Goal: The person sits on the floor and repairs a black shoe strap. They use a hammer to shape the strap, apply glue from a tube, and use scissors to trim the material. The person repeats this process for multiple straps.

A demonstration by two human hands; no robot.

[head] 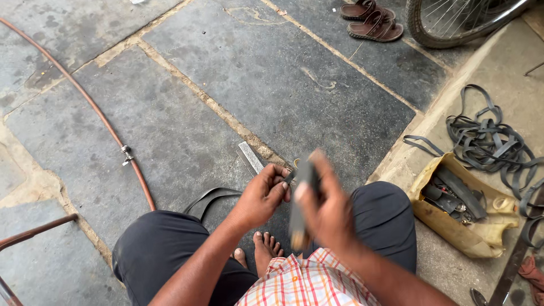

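I squat over a stone floor, knees apart. My left hand [263,195] pinches a small dark piece of rubber between thumb and fingers, just above my bare feet. My right hand [323,204] is blurred with motion and grips a long dark flat tool [299,204], held upright, its top end against the piece in the left hand. A black rubber tube strip [211,198] lies on the floor beside my left knee. A flat metal file [250,157] lies on the slab just beyond my hands.
A reddish hose [96,110] with a metal clamp curves across the floor at left. A yellowish bag of tools [462,207] and a heap of black rubber strips [490,139] sit at right. Sandals [371,20] and a bicycle wheel [453,22] are at the top.
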